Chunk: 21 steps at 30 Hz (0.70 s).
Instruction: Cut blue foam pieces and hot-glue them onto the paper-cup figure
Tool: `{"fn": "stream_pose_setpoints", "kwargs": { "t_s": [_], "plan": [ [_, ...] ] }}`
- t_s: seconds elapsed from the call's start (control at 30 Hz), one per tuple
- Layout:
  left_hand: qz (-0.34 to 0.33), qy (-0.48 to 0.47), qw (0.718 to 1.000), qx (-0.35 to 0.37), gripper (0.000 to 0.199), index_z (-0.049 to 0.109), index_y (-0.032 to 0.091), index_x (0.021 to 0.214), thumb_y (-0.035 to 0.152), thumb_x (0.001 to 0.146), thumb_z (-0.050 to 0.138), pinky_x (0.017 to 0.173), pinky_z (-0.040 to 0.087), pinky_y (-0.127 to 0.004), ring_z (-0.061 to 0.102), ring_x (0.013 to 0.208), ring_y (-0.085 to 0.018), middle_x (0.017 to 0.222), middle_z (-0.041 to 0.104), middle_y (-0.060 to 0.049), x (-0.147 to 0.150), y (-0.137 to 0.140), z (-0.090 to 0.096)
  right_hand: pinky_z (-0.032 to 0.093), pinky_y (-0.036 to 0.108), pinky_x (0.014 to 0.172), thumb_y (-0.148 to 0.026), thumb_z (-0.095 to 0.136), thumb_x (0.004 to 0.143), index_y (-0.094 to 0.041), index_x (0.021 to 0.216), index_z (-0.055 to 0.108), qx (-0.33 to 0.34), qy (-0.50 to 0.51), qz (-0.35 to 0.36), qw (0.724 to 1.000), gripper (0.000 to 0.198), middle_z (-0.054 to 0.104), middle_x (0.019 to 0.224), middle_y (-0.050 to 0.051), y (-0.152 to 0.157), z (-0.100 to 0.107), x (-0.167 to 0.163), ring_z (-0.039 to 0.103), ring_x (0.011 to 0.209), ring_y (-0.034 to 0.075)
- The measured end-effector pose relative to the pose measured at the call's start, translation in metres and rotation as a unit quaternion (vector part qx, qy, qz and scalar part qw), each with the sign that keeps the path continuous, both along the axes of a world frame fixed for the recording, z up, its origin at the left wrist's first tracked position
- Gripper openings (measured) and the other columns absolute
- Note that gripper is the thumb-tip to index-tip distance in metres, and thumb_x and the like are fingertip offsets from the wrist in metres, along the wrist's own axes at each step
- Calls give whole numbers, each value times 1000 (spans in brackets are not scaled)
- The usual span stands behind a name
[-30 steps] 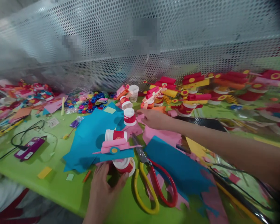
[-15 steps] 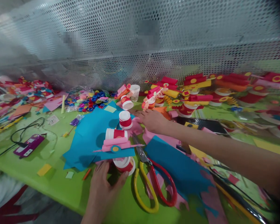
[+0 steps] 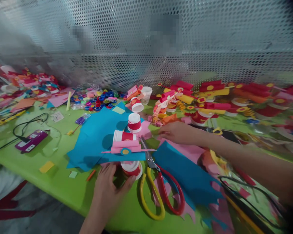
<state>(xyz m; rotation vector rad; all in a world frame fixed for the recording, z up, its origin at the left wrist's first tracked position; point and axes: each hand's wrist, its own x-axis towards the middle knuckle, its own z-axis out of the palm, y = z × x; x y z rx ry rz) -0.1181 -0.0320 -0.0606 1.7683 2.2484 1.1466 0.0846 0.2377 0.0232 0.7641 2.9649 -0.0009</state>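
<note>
My left hand (image 3: 107, 187) rests on the table with thumb and fingers apart around the near side of a red-and-white paper cup (image 3: 132, 170). Its thumb tip touches the cup's lower edge. Over that cup lies a blue paper strip with pink paper rolls (image 3: 125, 147) and a blue-yellow disc. Behind are a cup lying on its side (image 3: 118, 135) and an upright cup (image 3: 134, 123). My right hand (image 3: 173, 131) reaches in from the right, palm down, fingers lightly bent over pink paper (image 3: 183, 150); nothing shows in it. Scissors (image 3: 151, 162) with yellow and red handles lie between the hands.
Blue paper sheets (image 3: 88, 139) cover the table's middle. A purple device with a cable (image 3: 31, 141) lies left. Finished cup crafts (image 3: 202, 115) line the back right, before a perforated metal panel (image 3: 127, 35). Bagged coloured pieces (image 3: 97, 100) and another blue sheet (image 3: 180, 172) lie about.
My right hand has drawn back from the orange paper and cup crafts toward the near right, over the pink paper. The left hand stays by the cup. The view has shifted slightly.
</note>
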Motion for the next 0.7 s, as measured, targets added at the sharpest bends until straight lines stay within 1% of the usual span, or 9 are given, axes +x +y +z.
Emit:
{"fn": "stream_pose_setpoints", "kwargs": {
  "t_s": [0.1,0.2,0.3,0.37,0.4,0.47,0.53,0.6,0.7],
  "plan": [
    [2,6,1000,10,38,69,22,107,56,89,71,79,62,-41,75,96,-30,104,79,-10,0,1,0,54,31,77,-21,38,107,-17,123,75,33,8,-36,999,40,80,121,12,3,6,-1,75,104,27],
    [1,3,1000,11,39,69,22,108,56,89,71,80,62,-41,74,96,-30,105,79,-10,0,2,-1,56,35,73,-10,38,101,-19,144,61,67,-6,-44,997,50,68,144,15,8,1,-13,73,110,31],
    [3,-1,1000,8,39,69,22,107,56,89,71,79,62,-41,74,95,-29,103,79,-10,0,1,-2,58,37,66,2,42,90,-23,158,46,86,-47,-16,995,73,47,164,17,15,-12,-32,76,102,31],
    [4,-2,1000,9,38,69,22,106,56,89,71,77,62,-40,75,93,-29,102,79,-9,0,1,-2,58,40,63,2,44,88,-22,160,41,99,-70,-5,993,76,32,171,21,20,-21,-44,77,94,31],
    [4,-2,1000,10,38,69,22,106,56,89,71,77,62,-40,75,93,-29,101,79,-9,0,1,-2,58,41,63,1,45,89,-21,160,40,106,-78,-5,991,75,28,172,24,21,-25,-49,77,91,32],
    [7,2,1000,14,38,69,23,107,56,89,71,77,62,-39,75,92,-28,101,79,-9,1,2,-1,59,42,64,-2,48,92,-17,157,44,113,-91,-4,989,67,32,168,29,24,-29,-58,77,90,32],
    [9,8,1000,21,39,69,22,108,56,89,70,77,61,-39,75,92,-29,101,79,-10,2,2,0,61,42,68,-7,50,97,-16,151,51,114,-102,-5,988,54,48,157,28,26,-29,-63,77,93,30],
    [8,11,1000,23,39,69,21,107,57,90,70,77,61,-40,75,91,-29,100,79,-10,2,2,0,63,42,75,-17,55,102,-17,144,56,115,-114,-8,987,42,63,141,20,26,-28,-66,75,96,26],
    [4,9,1000,18,38,69,21,105,57,91,69,75,62,-40,75,91,-29,100,79,-10,2,2,1,63,41,82,-31,64,102,-18,135,62,117,-128,-14,985,35,69,127,10,25,-27,-67,72,99,21]
  ]
}}
